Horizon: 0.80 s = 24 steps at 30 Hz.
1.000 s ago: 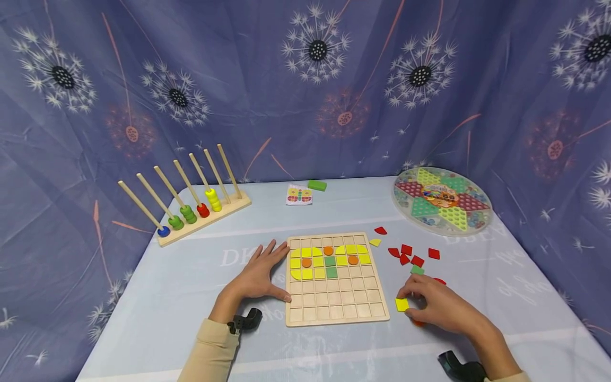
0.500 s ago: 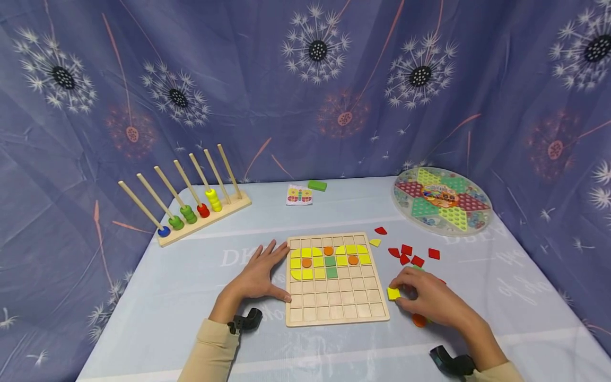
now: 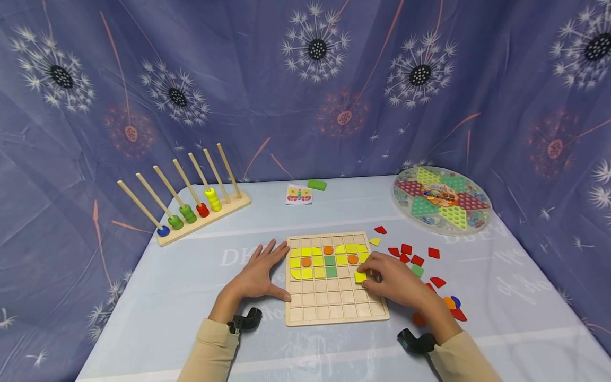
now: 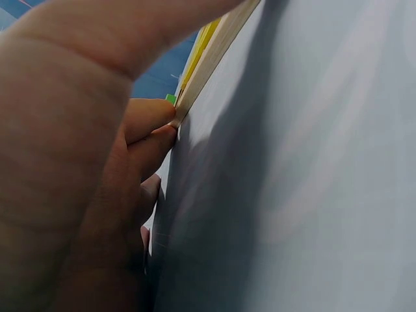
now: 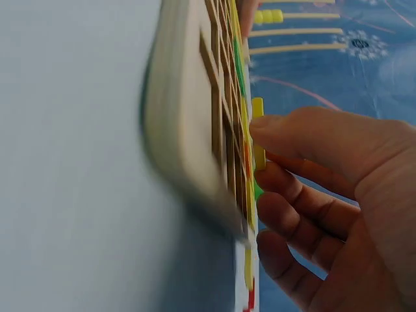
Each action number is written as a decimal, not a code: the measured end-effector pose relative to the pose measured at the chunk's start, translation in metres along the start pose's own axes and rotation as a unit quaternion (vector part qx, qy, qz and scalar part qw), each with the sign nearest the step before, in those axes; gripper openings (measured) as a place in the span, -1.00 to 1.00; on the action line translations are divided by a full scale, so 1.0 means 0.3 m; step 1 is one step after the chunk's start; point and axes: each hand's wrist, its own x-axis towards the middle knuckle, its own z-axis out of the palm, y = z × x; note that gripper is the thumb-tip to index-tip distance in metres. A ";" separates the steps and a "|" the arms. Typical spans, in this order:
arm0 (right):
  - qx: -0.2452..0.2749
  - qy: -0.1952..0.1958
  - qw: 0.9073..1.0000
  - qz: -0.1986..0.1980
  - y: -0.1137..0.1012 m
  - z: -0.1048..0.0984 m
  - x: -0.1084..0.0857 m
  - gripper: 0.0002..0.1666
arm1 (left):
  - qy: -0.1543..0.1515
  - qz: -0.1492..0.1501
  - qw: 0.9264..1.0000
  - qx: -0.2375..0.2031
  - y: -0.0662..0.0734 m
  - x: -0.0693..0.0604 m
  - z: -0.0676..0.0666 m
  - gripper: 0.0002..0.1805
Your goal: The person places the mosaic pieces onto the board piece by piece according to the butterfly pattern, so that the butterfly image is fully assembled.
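Observation:
A wooden grid board (image 3: 329,314) lies on the table, its upper rows partly filled with yellow, orange and green tiles. My left hand (image 3: 260,275) rests at its left edge with spread fingers, thumb and fingertips touching the rim. Between thumb and fingers my right hand (image 3: 393,278) pinches a yellow square tile (image 3: 360,277) over the right part of the board. The right wrist view shows this yellow tile (image 5: 259,133) on edge, just off the grid. In the left wrist view the fingers meet the board's wooden side (image 4: 218,55).
Loose red pieces (image 3: 417,260), a green square (image 3: 417,270) and other tiles lie right of the board. Behind stand a pattern card (image 3: 299,195) and a green block (image 3: 317,184). A peg stand with beads (image 3: 205,217) is back left, a round Chinese checkers set (image 3: 441,200) back right.
My right hand has carried the yellow tile leftward and up from the loose pieces to over the board, uncovering orange, blue and red pieces. The left hand stays in place.

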 end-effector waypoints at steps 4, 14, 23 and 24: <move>-0.020 0.003 1.000 -0.016 -0.031 0.016 0.045 -0.67 | 0.002 0.002 1.000 -0.002 0.000 0.000 0.000 0.42; -0.056 0.006 0.997 -0.056 -0.072 0.045 0.114 -0.72 | -0.001 -0.002 1.000 -0.001 0.009 0.001 -0.003 0.43; -0.056 0.005 0.997 -0.044 -0.080 0.052 0.115 -0.74 | 0.005 0.000 1.000 -0.001 0.010 -0.001 -0.004 0.42; -0.056 0.004 0.998 -0.042 -0.081 0.051 0.115 -0.74 | 0.004 -0.002 1.000 -0.001 0.010 -0.001 -0.004 0.42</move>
